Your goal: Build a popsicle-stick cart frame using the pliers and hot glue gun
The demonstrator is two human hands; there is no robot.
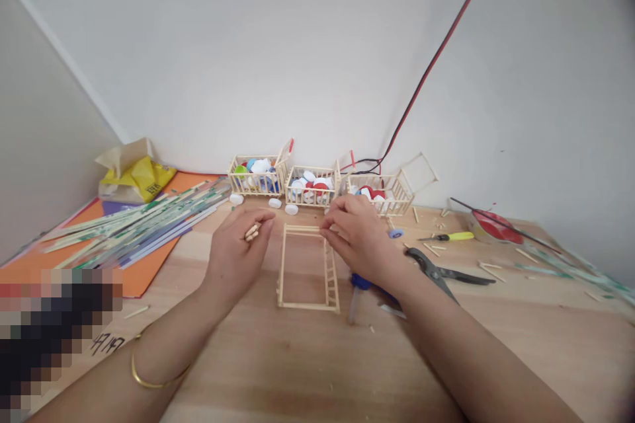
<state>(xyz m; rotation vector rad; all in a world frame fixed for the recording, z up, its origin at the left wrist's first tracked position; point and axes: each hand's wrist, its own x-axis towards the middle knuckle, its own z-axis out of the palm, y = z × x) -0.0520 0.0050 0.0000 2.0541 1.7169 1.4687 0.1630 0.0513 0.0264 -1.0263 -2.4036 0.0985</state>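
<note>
A rectangular frame of thin wooden sticks [307, 271] lies flat on the wooden table [307, 370], with ladder-like rungs along its right side. My left hand [237, 248] hovers just left of the frame's far corner, its fingers closed on a few short wooden sticks [252, 232]. My right hand [354, 231] rests at the frame's far right corner, fingers pinched together at the stick there.
Three small stick-built carts [317, 186] full of coloured bottle caps stand by the wall. A pile of long sticks and wrappers [133, 225] lies left on orange paper [149, 271]. Black pliers [444, 272], a yellow-handled tool [449, 236], a red tape roll [491, 226] and a glue tube [356, 297] lie right.
</note>
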